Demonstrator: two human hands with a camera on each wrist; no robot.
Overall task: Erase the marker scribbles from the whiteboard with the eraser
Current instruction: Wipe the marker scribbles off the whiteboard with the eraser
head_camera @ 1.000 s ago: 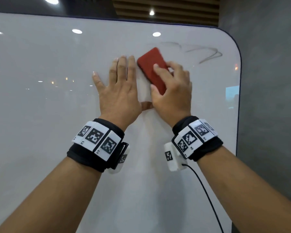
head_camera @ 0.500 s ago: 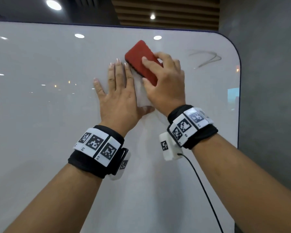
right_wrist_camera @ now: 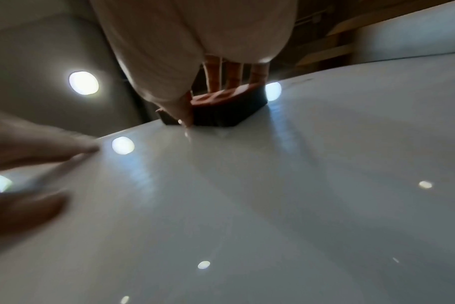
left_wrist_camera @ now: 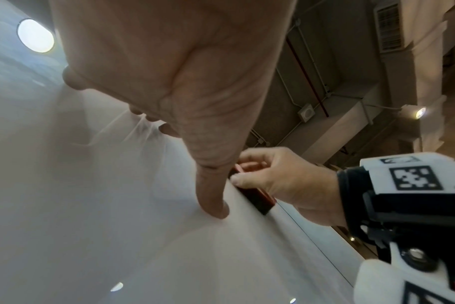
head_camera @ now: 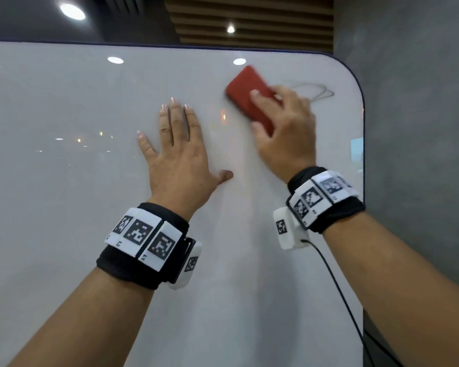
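Observation:
A white whiteboard fills the head view. My right hand grips a red eraser and presses its dark felt face flat on the board near the top right. A faint grey marker scribble lies just right of the eraser. In the right wrist view the eraser sits under my thumb and fingers. My left hand lies flat on the board, fingers straight and spread, left of the eraser. The left wrist view shows my left thumb on the board and the eraser held beyond it.
The board's rounded top right corner and dark edge stand close to the eraser, with a grey wall beyond. A black cable hangs from my right wrist unit. Ceiling lights reflect in the glossy board.
My right hand has swept the eraser to the right, away from my left hand and up to the scribble. The left part of the scribble is gone. My left hand stays flat.

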